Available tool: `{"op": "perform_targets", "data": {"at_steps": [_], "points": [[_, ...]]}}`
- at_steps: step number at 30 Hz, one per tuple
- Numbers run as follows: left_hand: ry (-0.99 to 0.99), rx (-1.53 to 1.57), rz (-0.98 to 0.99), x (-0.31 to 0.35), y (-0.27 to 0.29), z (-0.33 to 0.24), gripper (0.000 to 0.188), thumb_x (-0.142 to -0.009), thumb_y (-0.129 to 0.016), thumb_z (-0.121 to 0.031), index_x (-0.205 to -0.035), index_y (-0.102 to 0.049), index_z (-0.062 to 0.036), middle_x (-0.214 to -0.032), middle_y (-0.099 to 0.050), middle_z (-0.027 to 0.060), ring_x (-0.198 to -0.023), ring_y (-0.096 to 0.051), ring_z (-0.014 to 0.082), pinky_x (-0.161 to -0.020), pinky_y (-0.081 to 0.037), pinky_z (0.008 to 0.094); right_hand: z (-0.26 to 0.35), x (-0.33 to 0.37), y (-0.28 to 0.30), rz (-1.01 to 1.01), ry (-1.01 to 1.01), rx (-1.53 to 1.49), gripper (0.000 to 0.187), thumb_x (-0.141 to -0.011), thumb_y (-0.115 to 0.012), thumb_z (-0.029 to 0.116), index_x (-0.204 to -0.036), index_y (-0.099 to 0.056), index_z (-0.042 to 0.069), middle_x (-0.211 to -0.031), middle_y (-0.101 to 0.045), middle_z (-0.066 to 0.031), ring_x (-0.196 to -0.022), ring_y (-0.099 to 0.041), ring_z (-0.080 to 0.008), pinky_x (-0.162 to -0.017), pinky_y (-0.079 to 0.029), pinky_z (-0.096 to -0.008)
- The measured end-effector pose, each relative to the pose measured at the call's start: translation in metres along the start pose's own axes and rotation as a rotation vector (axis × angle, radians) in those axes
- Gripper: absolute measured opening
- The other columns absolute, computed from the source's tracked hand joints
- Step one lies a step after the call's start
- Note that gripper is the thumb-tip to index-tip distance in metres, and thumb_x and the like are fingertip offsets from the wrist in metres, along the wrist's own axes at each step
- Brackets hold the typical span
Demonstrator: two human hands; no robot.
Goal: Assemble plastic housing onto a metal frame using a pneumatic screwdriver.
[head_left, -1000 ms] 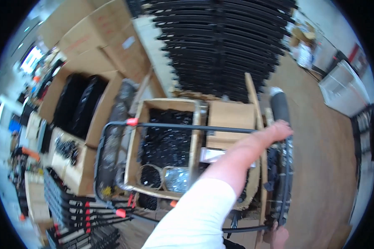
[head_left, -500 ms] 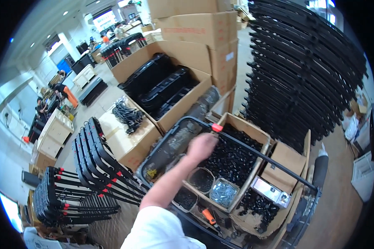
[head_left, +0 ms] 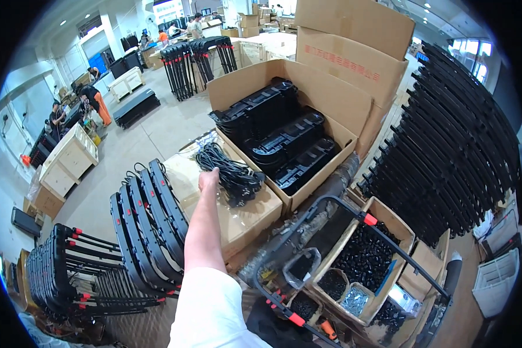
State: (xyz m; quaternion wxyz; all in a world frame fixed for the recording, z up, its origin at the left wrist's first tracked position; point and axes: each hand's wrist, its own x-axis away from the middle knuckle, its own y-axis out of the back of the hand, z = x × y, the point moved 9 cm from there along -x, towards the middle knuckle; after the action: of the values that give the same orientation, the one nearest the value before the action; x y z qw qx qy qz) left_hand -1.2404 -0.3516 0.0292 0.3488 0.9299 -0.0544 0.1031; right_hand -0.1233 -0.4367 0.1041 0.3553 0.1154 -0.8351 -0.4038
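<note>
My left hand (head_left: 209,180) reaches forward to the pile of black cables (head_left: 231,174) lying on a closed cardboard box (head_left: 246,217). Its fingers are closed at the near left edge of the pile and seem to grip a cable; the fingertips are partly hidden. My right hand is out of sight. Closer to me, right of my arm, a black tubular frame (head_left: 409,261) with red clips lies across an open carton of small black parts (head_left: 362,261). Small tubs of dark screws (head_left: 333,284) and silvery screws (head_left: 356,300) stand in that carton.
Behind the cables, an open carton (head_left: 359,136) holds black plastic housings (head_left: 287,139). Black frames with red clips (head_left: 148,217) stand at left. A tall stack of black bars (head_left: 446,151) rises at right. An orange-handled tool (head_left: 329,329) lies near me. People (head_left: 94,101) work far left.
My left hand has left the tubular frame's red clip above the parts carton and moved forward and left to the cable pile. The whole view has swung left, shifting the scene rightward.
</note>
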Motion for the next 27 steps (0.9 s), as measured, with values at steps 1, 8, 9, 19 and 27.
{"op": "perform_targets", "data": {"at_steps": [1,8,9,19,27], "points": [[-0.001,-0.012,0.041,0.002,-0.012,-0.002,0.053,-0.083,-0.075,-0.047,-0.11,-0.077,-0.0019,-0.118,-0.074,0.0221,-0.114,-0.069,0.038,-0.102,-0.052,0.0438,0.005,-0.006,-0.004,-0.027,0.045,-0.05,0.041,-0.103,-0.057,0.036,-0.112,-0.073,-0.001,-0.104,-0.073,-0.0198,-0.099,-0.068,-0.0349,-0.088,-0.054,-0.0472],[0.032,0.078,0.113,0.006,0.011,-0.019,0.053,-0.077,-0.069,-0.039,-0.104,-0.075,0.0061,-0.11,-0.074,0.0258,-0.109,-0.071,0.0359,-0.097,-0.053,0.0432,0.068,0.022,0.009,-0.226,0.248,-0.154,0.049,-0.1,-0.064,0.045,-0.11,-0.072,-0.003,-0.093,-0.071,-0.0161,-0.088,-0.066,-0.0289,-0.079,-0.052,-0.0417],[0.039,0.198,0.088,-0.007,0.018,-0.015,0.046,-0.078,-0.066,-0.039,-0.09,-0.075,0.0054,-0.098,-0.075,0.0229,-0.093,-0.073,0.0331,-0.083,-0.056,0.044,0.078,0.014,0.004,-0.223,0.258,-0.154,0.049,-0.1,-0.064,0.045,-0.11,-0.072,-0.003,-0.093,-0.071,-0.0161,-0.088,-0.066,-0.0289,-0.079,-0.052,-0.0417],[-0.179,1.35,0.616,0.097,0.091,-0.11,0.021,-0.101,-0.047,-0.023,-0.1,-0.055,-0.0035,-0.076,-0.063,0.0082,-0.064,-0.064,0.0216,-0.06,-0.055,0.034,0.193,0.126,0.097,-0.573,0.725,-0.252,0.043,-0.097,-0.065,0.039,-0.097,-0.071,-0.003,-0.087,-0.071,-0.022,-0.082,-0.068,-0.037,-0.074,-0.053,-0.0484],[-0.602,0.933,0.835,0.283,0.113,-0.133,0.031,-0.11,-0.05,-0.029,-0.111,-0.061,-0.0002,-0.077,-0.061,0.004,-0.066,-0.059,0.0133,-0.063,-0.048,0.0269,0.328,0.325,0.157,-0.31,1.426,-0.713,0.022,-0.094,-0.068,0.021,-0.098,-0.074,0.0,-0.082,-0.071,-0.0184,-0.071,-0.069,-0.0296,-0.068,-0.054,-0.0367]]}}
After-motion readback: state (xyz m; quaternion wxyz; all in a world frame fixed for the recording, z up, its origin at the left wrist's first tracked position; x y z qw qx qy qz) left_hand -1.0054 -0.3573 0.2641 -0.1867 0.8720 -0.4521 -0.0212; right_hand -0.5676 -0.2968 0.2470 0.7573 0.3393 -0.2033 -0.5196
